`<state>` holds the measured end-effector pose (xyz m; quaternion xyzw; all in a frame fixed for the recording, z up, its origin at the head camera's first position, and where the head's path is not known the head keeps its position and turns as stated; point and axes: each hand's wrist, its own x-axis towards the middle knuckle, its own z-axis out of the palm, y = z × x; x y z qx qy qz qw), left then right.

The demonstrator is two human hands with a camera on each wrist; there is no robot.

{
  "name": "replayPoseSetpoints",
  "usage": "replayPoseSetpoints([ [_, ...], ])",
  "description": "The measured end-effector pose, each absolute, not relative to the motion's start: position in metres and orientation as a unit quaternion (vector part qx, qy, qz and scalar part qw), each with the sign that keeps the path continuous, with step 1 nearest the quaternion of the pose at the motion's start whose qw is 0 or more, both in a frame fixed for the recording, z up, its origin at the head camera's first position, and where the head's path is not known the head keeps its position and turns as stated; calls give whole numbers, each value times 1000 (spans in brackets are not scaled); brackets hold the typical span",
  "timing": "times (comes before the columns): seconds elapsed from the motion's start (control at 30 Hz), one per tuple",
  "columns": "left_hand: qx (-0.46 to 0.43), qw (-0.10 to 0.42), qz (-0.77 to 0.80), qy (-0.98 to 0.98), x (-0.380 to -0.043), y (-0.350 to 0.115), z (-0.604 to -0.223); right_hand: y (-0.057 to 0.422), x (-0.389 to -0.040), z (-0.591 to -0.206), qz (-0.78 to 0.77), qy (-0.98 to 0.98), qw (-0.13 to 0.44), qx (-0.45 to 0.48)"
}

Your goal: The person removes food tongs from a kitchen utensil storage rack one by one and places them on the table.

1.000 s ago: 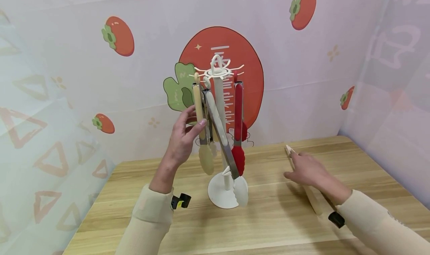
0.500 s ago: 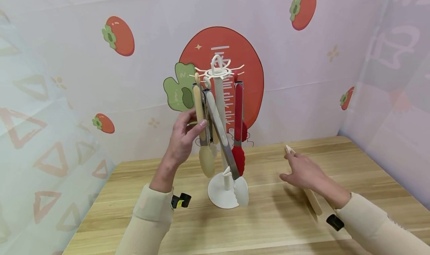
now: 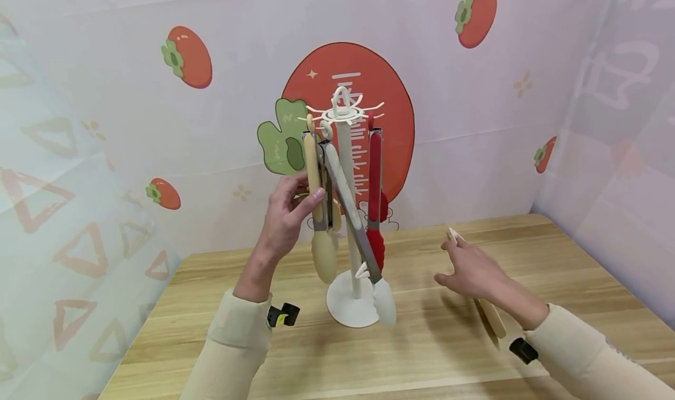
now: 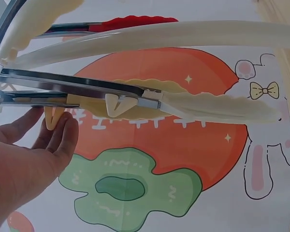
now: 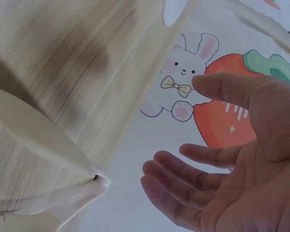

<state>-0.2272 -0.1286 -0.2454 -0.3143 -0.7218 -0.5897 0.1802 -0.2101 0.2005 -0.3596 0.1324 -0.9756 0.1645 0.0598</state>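
My left hand pinches pale yellow tongs by the handle, thumb in front and fingers behind. The tongs hang from a white rotating hook rack. Beside them, white tongs hang at a slant, their scalloped tip in front of the rack's round base. Red tongs hang on the right side. My right hand hovers with fingers spread, palm bare in the right wrist view. Under it lies a long, narrow beige object, folded at one end; its kind is unclear.
The wooden table carries the rack near its middle. Behind it stands a backdrop printed with persimmons and a bunny. A black wrist mount sits at the left sleeve.
My right hand has drifted slightly left. The white tongs' tip has swung a little to the right, and the yellow tongs' tip hangs slightly lower. My left hand has barely moved.
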Motion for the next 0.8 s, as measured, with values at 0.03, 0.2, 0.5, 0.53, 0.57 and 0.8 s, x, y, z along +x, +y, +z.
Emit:
replayPoseSetpoints([
  [0.03, -316, 178, -593, -719, -227, -129, -245, 200, -210, -360, 164, -976, 59, 133],
  [0.2, -320, 161, -607, -709, -228, -130, -245, 199, -209, -359, 167, -975, 59, 136],
  [0.5, -316, 137, -619, -706, -228, -133, -243, 197, -207, -358, 171, -974, 53, 138],
  [0.53, -315, 137, -619, -706, -228, -133, -243, 197, -207, -358, 171, -974, 52, 138],
  [0.57, -315, 136, -619, -707, -228, -133, -243, 197, -207, -358, 171, -974, 52, 137],
  [0.8, -318, 133, -629, -697, -226, -133, -243, 196, -207, -359, 169, -974, 57, 141],
])
